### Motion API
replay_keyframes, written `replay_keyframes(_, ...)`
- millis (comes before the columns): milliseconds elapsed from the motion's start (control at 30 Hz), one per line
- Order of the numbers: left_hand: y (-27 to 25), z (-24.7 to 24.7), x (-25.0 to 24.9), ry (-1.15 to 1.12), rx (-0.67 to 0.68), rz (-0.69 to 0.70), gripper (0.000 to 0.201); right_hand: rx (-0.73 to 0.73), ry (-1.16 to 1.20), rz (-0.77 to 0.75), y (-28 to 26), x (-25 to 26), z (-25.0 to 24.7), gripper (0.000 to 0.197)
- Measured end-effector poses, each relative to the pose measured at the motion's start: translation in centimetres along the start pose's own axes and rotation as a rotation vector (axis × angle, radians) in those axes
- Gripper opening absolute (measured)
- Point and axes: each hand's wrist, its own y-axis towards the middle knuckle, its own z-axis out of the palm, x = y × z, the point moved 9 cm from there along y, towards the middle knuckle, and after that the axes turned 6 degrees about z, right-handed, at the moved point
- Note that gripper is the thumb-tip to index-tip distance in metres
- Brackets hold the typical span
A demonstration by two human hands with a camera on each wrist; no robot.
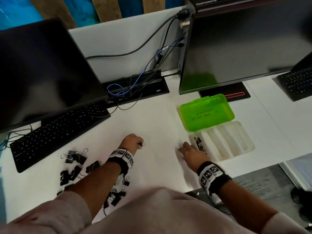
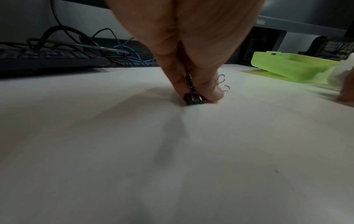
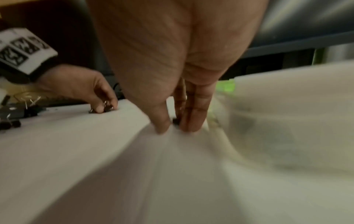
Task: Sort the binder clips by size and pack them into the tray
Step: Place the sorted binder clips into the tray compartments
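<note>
Pinching a small black binder clip with looped wire handles against the smooth white desk, the left hand works left of the ribbed translucent tray — its near-left slot holding small clips — while the right hand, fingers pressed together, rests beside it, grip blurred.

2 monitors | 2 kbds | cables | white desk

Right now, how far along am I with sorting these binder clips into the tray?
Early on. Done: a few small clips lie in the leftmost compartment of the tray; the others look empty. In hand: your left hand pinches a small clip against the desk, and your right hand is beside the tray. Left: the pile of clips by the keyboard.
</note>
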Motion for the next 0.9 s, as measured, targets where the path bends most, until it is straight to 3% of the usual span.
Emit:
replay_keyframes(133,-0.2,1.3,-1.5,0.027,0.079,0.026,0.017,-0.011,0.045,-0.02,0.1,0.3,0.4,0.033)
replay_keyframes(267,-0.3,3.1,-3.6,0.028,0.13,0.058,0.019,-0.258,0.167,0.016,-1.0,-1.5,-3.6,0.02)
replay_keyframes(400,0.1,3.8,-8.2,-0.015,0.099,0.139,0.017,-0.43,0.173,0.107,-2.6,-4.9,-7.3,0.022)
replay_keyframes(567,0.9,5.3,-16.9,-0.08,0.085,0.309,0.015,-0.414,0.09,0.169,-4.2,-7.4,-7.3,0.022)
replay_keyframes(667,1.2,6.7,-20.7,-0.102,0.104,0.358,0.018,-0.462,0.179,0.203,-4.9,-9.2,-6.9,0.019)
replay_keyframes(900,1.2,10.2,-23.0,-0.014,0.162,0.357,0.017,-0.478,0.257,0.192,-6.4,-11.3,-6.2,0.023)
